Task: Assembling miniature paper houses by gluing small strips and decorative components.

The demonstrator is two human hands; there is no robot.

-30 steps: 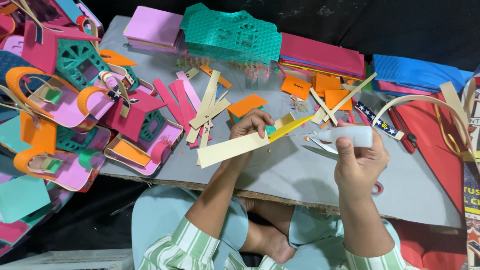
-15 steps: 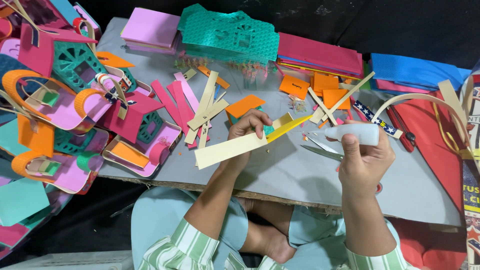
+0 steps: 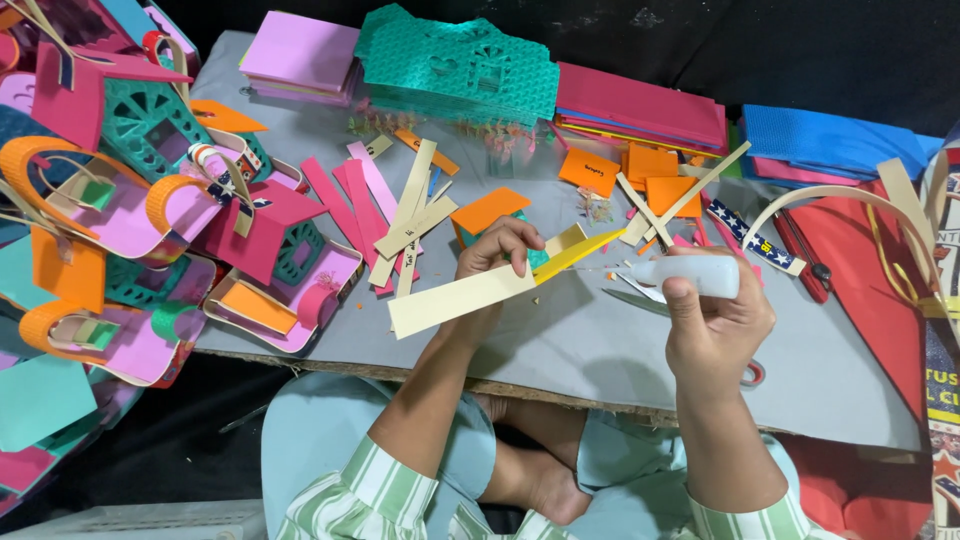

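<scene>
Since the earlier frame: glue bottle [image 3: 692, 274] raised slightly in my right hand [image 3: 715, 320], nozzle pointing left toward yellow strip end. Right fingers clenched around bottle. Left hand [image 3: 500, 250]: fingers pinching long cream card strip [image 3: 462, 300] and yellow piece [image 3: 575, 252], held above grey board [image 3: 560, 340]. Nearby: loose cream strips [image 3: 412, 210], orange squares [image 3: 650, 165], teal cut-out stack [image 3: 460, 60], paper houses [image 3: 270, 240] at left

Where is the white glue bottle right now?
The white glue bottle is in the right hand, right of centre, nozzle pointing toward the yellow strip held by the left hand.
</scene>
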